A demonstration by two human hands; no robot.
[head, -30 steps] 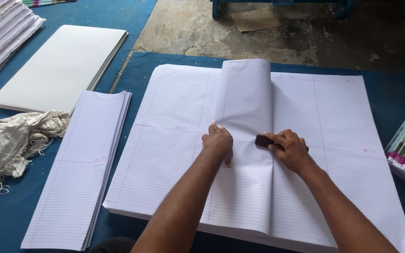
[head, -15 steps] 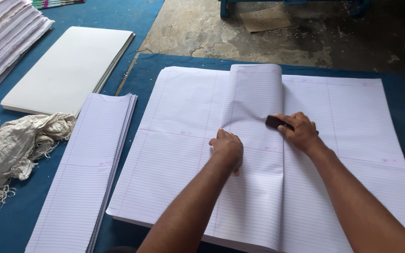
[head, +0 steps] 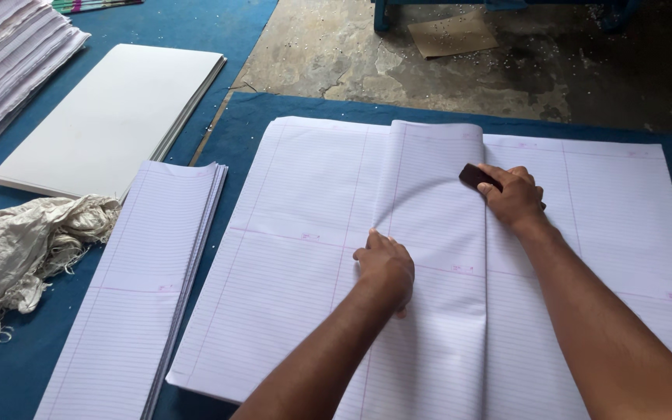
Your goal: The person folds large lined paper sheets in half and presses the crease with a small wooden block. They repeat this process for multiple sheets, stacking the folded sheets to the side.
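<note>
hands [head: 386, 268] [head: 513, 194] on folded sheet's [head: 437, 233] edge, dark block [head: 477, 177] possibly wooden

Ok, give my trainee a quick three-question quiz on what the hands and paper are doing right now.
1. True or false: the left hand lies flat on the folded ruled sheet.
2. What does the right hand hold? A) scissors B) a small dark block C) a pencil
3. Fill in: left of the big sheet pile lies a narrow stack of folded ruled sheets, and beyond it a stack of plain ____ boards.

Key: 1 true. 2 B; the block is pressed against the sheet's fold. 3 white.
</note>
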